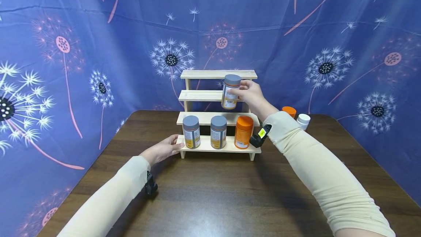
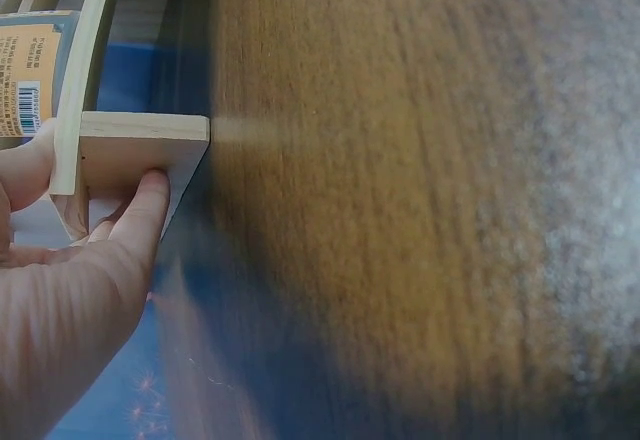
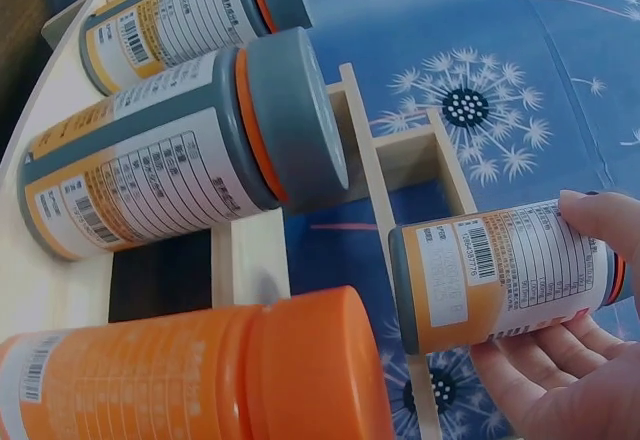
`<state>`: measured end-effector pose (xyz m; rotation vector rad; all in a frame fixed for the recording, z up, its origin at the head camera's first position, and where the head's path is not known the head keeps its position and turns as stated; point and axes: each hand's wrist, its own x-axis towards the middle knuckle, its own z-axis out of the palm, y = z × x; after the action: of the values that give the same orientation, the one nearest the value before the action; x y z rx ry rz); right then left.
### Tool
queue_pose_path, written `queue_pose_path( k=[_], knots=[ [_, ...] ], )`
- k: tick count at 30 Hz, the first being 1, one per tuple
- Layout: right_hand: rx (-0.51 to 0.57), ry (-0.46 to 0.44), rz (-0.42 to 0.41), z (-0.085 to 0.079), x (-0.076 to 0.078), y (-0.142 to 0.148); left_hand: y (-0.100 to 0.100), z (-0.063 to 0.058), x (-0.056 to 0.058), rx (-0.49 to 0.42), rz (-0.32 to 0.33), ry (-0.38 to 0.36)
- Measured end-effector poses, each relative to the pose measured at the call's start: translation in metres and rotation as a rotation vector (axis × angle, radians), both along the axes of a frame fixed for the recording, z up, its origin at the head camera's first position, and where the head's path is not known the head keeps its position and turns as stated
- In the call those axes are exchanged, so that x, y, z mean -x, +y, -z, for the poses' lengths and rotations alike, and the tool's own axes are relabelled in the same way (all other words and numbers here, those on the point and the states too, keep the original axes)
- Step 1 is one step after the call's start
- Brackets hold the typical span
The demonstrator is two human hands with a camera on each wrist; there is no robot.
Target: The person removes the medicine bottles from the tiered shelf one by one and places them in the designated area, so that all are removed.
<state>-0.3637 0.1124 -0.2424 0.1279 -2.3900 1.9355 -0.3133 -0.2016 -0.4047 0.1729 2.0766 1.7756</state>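
Observation:
My right hand [image 1: 251, 96] grips a grey-capped supplement bottle [image 1: 230, 94] by its side, held upright in front of the upper tiers of a wooden step shelf [image 1: 200, 118]. In the right wrist view the thumb and fingers [image 3: 545, 355] wrap the labelled bottle [image 3: 500, 275]. My left hand [image 1: 164, 150] holds the left end of the lowest tier, thumb on top and fingers [image 2: 150, 200] beneath the board. On that tier stand two grey-capped bottles, a left one [image 1: 191, 132] and a middle one [image 1: 218, 132], with an orange bottle [image 1: 243, 132] at the right.
Behind my right forearm, an orange-capped bottle [image 1: 289, 111] and a white-capped bottle [image 1: 303, 120] stand on the dark wooden table [image 1: 197, 193]. A blue dandelion-print cloth [image 1: 131, 39] hangs behind and beside the table.

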Motion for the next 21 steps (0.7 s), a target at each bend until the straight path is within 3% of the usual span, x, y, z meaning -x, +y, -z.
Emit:
queue_pose_path(
  k=[21],
  knots=[
    [-0.051,-0.024,0.061,0.001,0.004,0.029,0.001,-0.002,-0.002,0.008,0.008,0.010]
  ],
)
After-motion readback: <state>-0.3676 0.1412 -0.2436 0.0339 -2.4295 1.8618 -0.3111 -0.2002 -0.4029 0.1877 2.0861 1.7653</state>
